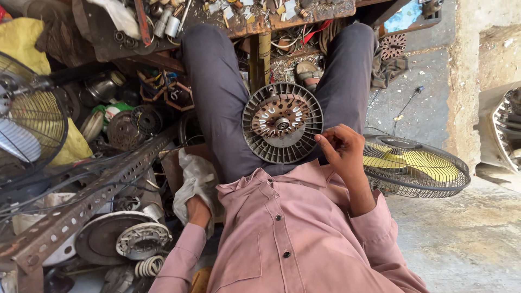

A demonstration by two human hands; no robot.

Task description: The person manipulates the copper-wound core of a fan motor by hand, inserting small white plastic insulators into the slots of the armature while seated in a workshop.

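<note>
Person seated, legs in grey trousers [217, 103] stretched forward under a cluttered counter [282, 19]; pink shirt [287, 233] fills the lower middle of the view.

Largest items: caged fan [30, 122] at far left, its wire guard upright; second fan guard with yellow blades [418, 165] lying on the concrete floor [467, 239] just beside the person's right side. Perforated steel angle bar [92, 201] runs diagonally across the lower left, over a heap of parts.

Round fan motor housing [282, 123], grey, ribbed rim, rusty centre with a shaft stub, rests on the lap between the thighs, face turned up toward the camera.

Round metal cover plates [122, 239] lie under the angle bar at lower left.

White cloth [196, 182] lies beside the left thigh.

Right hand [342, 149]: fingers curled inward, thumb and fingertips at the housing's right rim, touching it; a firm pinch cannot be confirmed.

Left hand [198, 211]: down at the side, resting against the white cloth; fingers hidden, so spread or closed cannot be told.
</note>
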